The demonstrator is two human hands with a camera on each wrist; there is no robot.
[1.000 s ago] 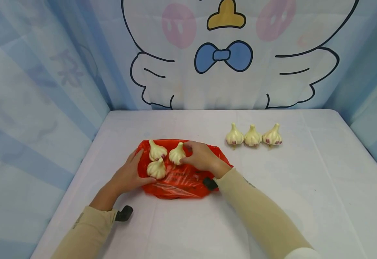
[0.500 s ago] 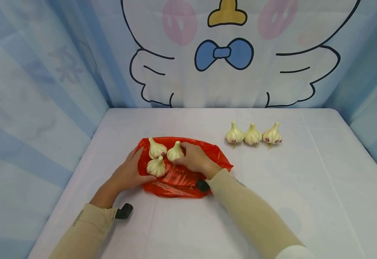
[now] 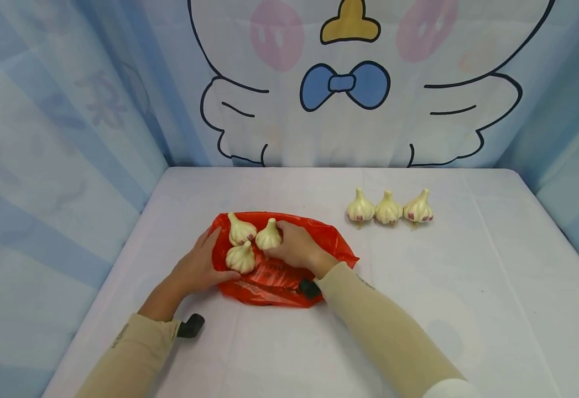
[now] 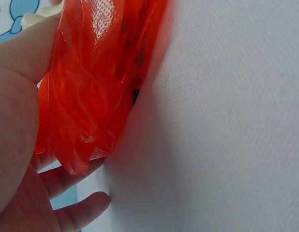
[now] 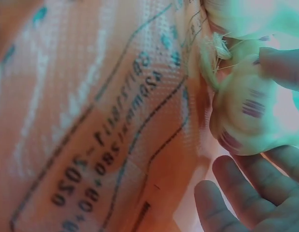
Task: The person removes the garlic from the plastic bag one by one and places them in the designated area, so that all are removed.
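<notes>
A red plastic bag [image 3: 269, 290] lies spread on the table, two garlic bulbs [image 3: 242, 231] resting on its left part. My right hand [image 3: 296, 247] holds a third garlic bulb [image 3: 268, 234] beside them, over the bag. In the right wrist view, thumb and fingers are around that purple-streaked bulb [image 5: 244, 108], and printed text shows on the bag. At the bag's left end, my left hand [image 3: 196, 268] grips its edge, thumb toward the front and fingers round the far side. The left wrist view shows the crumpled red plastic [image 4: 86, 96] between thumb and fingers.
Three more garlic bulbs [image 3: 387, 209] stand in a row at the back right of the white-covered table [image 3: 468, 309]. A curtain [image 3: 341, 132] with a cartoon print hangs behind the table, and blue-and-white curtains flank both sides.
My right hand has moved left with its garlic bulb, bringing it close against the other two on the bag. The left hand has stayed at the bag's left end.
</notes>
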